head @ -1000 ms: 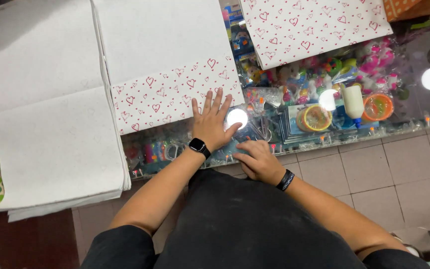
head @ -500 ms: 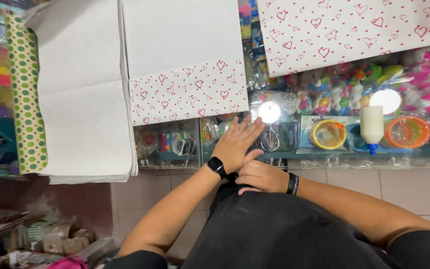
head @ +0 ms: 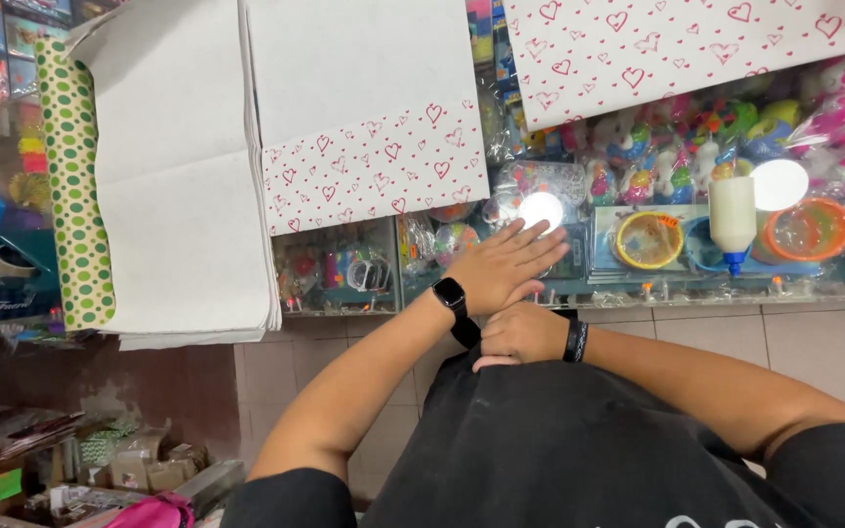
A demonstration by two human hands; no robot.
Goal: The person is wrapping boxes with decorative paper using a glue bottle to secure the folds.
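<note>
My left hand (head: 506, 266) lies flat with fingers spread on the glass counter top (head: 579, 293), a black watch on its wrist. Close behind it my right hand (head: 520, 335) is curled at the counter's front edge against my black shirt, a dark band on its wrist; it holds nothing that I can see. Just beyond my left hand, white wrapping paper with red hearts (head: 374, 166) lies folded back, its plain white side up. A second heart-print sheet (head: 677, 49) lies at the far right.
A stack of white paper sheets (head: 178, 215) with a green-dotted roll (head: 75, 186) beside it overhangs the counter at left. A white glue bottle (head: 733, 217) stands on the glass at right. Colourful toys fill the case below. Boxes clutter the floor at lower left.
My view has shifted left and down, showing more floor. My left hand has slid back and turned rightward on the glass. My right hand has drawn in against my body.
</note>
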